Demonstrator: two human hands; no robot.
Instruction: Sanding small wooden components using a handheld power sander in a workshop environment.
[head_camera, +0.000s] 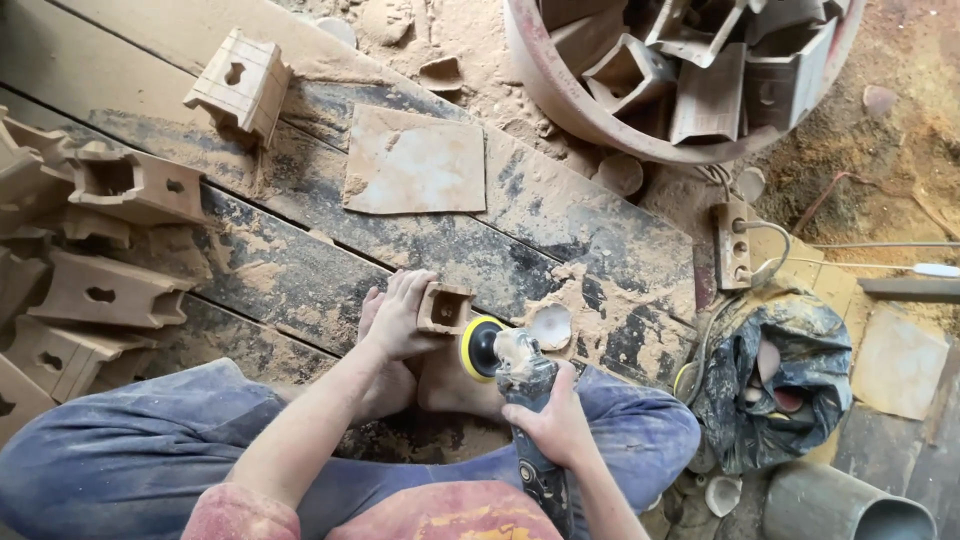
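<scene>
Dust-caked planks make up your floor (300, 260), dark wood streaked with pale sawdust that lies thick near the middle. You sit cross-legged on it in blue trousers, bare feet tucked in front of you. Your left hand (400, 315) is wrapped around a small wooden block (445, 307), squarish, tan, with a hollow bored in its face, held just above your foot. Your right hand (555, 425) is closed tight on the body of a handheld sander (525, 400), dusty and dark, its round yellow-rimmed pad (480, 348) sitting right beside the block, though contact I cannot tell. At the floor's left edge rests a stack of similar carved blocks (100, 290), chunky and notched, and one more (240, 85) stands alone toward the far edge. A flat square sheet (415, 160) lies on the planks beyond your hands. Far right, a big round reddish basin (560, 95) is heaped with more hollow pieces, and a power strip (733, 240) lies near it.
</scene>
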